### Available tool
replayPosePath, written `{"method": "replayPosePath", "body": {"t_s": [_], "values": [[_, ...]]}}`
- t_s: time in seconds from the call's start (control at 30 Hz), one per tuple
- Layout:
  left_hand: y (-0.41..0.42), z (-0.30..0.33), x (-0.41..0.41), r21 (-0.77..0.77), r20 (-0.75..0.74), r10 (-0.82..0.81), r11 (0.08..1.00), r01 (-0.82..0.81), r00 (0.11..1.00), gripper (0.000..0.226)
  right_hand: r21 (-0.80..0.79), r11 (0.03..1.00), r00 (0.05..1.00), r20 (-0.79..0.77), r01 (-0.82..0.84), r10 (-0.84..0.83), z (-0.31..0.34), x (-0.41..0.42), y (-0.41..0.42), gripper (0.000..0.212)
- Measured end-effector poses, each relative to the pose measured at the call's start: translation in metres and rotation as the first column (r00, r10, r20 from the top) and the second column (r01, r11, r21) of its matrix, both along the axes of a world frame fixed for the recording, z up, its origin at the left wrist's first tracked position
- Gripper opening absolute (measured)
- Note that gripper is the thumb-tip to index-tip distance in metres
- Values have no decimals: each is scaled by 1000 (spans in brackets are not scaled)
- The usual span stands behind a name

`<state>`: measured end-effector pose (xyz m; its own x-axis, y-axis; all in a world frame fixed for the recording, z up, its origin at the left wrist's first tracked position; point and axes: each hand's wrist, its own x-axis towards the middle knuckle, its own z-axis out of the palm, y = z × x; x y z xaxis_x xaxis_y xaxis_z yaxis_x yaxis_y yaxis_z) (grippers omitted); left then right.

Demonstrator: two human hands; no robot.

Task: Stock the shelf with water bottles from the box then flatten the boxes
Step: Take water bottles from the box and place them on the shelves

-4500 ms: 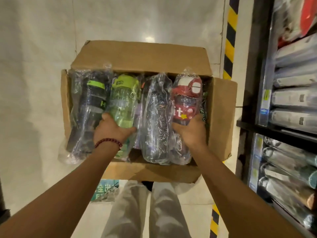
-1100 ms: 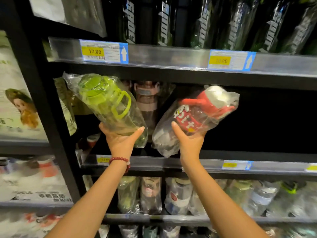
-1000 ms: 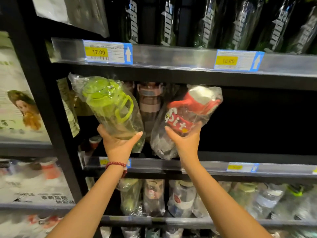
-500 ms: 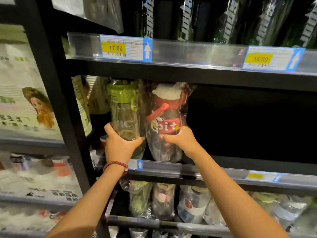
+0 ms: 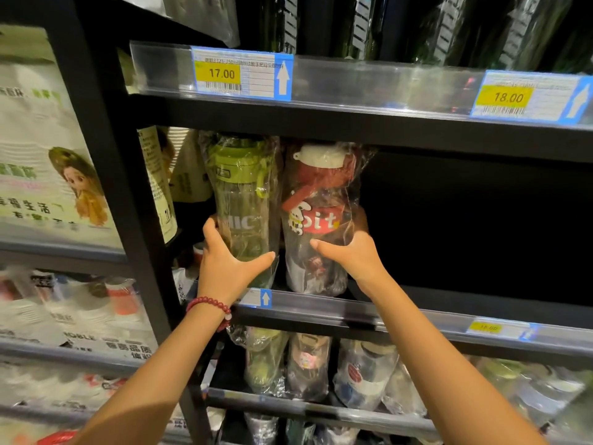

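Green-lidded water bottle (image 5: 245, 200): clear body, green cap with side handle, sealed in a plastic sleeve, standing upright at the left end of the middle shelf (image 5: 401, 311), close behind its front edge. Left hand (image 5: 224, 268) grasps its lower body, thumb on the right side, fingers wrapped round the left; a red bead bracelet (image 5: 210, 308) sits on that wrist.

Red-lidded water bottle (image 5: 317, 220): clear body, red and white cap, red band with white lettering, also bagged in plastic, upright and just beside the green one on its right, the two wrappers touching. Right hand (image 5: 351, 255) grasps it low down, thumb across the front, fingers curled behind the right side.

Middle shelf, remainder: dark and in shadow to the right of the two bottles; a tall cream-labelled package (image 5: 189, 175) stands behind and to the left of the green bottle, near the black upright post (image 5: 106, 175).

Upper shelf edge: clear label rail with a price tag reading 17.00 (image 5: 240, 73) toward the left and a tag reading 18.00 (image 5: 526, 96) at the right; dark bottles (image 5: 362, 24) above.

Lower shelf: row of plastic-wrapped bottles (image 5: 308, 364) of mixed colours below the front rail.

Left bay: boxed goods with printed packaging (image 5: 48, 155), partly blurred.
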<state>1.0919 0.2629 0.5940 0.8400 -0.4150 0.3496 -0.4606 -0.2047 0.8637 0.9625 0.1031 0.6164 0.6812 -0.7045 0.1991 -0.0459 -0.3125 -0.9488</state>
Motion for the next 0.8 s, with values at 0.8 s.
{"method": "replayPosePath", "body": {"t_s": [0.8], "values": [[-12,-9,-9,76,105,193,976,-202,975,104,-217,974,992,-91,63,-85,-9,-4,9,30]]}}
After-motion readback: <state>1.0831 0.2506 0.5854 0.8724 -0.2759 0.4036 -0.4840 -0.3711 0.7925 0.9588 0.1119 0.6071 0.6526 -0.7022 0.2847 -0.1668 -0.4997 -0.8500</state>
